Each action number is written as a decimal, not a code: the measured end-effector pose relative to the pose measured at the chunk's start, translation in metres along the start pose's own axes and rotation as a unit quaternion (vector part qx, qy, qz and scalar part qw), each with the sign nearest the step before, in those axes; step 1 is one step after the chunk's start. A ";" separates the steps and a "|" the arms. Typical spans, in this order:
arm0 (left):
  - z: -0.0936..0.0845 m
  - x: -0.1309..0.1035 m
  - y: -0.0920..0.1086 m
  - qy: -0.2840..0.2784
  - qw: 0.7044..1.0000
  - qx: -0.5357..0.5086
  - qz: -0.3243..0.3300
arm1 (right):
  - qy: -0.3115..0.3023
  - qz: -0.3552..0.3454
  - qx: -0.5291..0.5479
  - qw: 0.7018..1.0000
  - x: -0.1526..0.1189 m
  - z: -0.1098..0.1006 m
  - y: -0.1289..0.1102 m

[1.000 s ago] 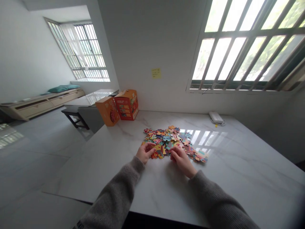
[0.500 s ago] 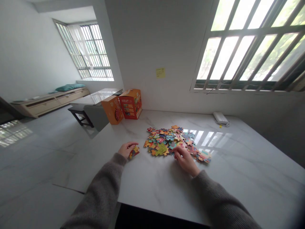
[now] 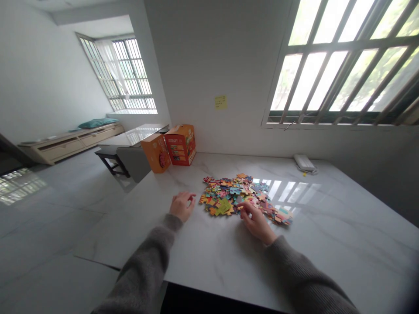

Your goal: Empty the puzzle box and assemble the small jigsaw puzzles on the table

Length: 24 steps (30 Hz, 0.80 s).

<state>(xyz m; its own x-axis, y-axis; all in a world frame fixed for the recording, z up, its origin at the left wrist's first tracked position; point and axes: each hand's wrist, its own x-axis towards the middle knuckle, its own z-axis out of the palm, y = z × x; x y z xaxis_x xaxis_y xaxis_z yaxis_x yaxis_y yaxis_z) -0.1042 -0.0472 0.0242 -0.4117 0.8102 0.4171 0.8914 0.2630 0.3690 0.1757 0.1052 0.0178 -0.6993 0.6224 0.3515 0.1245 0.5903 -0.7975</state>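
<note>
A heap of colourful jigsaw puzzle pieces (image 3: 229, 195) lies spread on the white marbled table (image 3: 209, 257). Just left of the heap, my left hand (image 3: 182, 206) is held with its back up and its fingers curled over. The puzzle piece seen in it a moment ago is now hidden by the hand. My right hand (image 3: 257, 223) is at the near edge of the heap, its thumb and fingers pinched together against the pieces. Whatever lies between those fingertips is too small or covered to make out.
Two orange boxes, one facing sideways (image 3: 157, 153) and one with a red front (image 3: 180, 146), stand at the back left. A white device with a cable (image 3: 304, 163) lies at the back right. A yellow note (image 3: 220, 102) is stuck on the wall.
My left hand has moved right, closer to the heap, and turned so the puzzle piece under its fingers no longer shows. The right hand has hardly moved.
</note>
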 end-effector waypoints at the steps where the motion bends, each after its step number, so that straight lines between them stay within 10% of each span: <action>1: 0.004 0.002 0.016 -0.007 1.000 0.000 0.020 | -0.002 -0.002 -0.001 1.000 0.000 0.000 0.000; 6: 0.033 0.010 0.065 -0.075 0.996 0.028 0.039 | -0.005 -0.013 -0.003 1.000 -0.001 0.001 0.001; 12: 0.045 0.011 0.058 -0.061 0.987 -0.146 -0.029 | -0.004 -0.021 -0.023 1.000 0.000 0.000 0.002; 19: 0.039 0.011 0.073 -0.061 0.797 -0.576 -0.174 | -0.052 0.029 0.099 0.993 0.002 0.012 -0.023; 24: 0.044 0.005 0.090 -0.095 0.769 -0.604 -0.186 | -0.075 0.032 0.105 0.991 0.004 0.024 -0.028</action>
<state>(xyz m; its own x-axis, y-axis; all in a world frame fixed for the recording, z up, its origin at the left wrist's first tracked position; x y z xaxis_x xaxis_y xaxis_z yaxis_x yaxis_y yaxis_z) -0.0174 0.0039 0.0230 -0.4579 0.8889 0.0088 -0.1542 -0.0892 0.9840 0.1528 0.0785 0.0301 -0.7937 0.5620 0.2326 0.0342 0.4230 -0.9055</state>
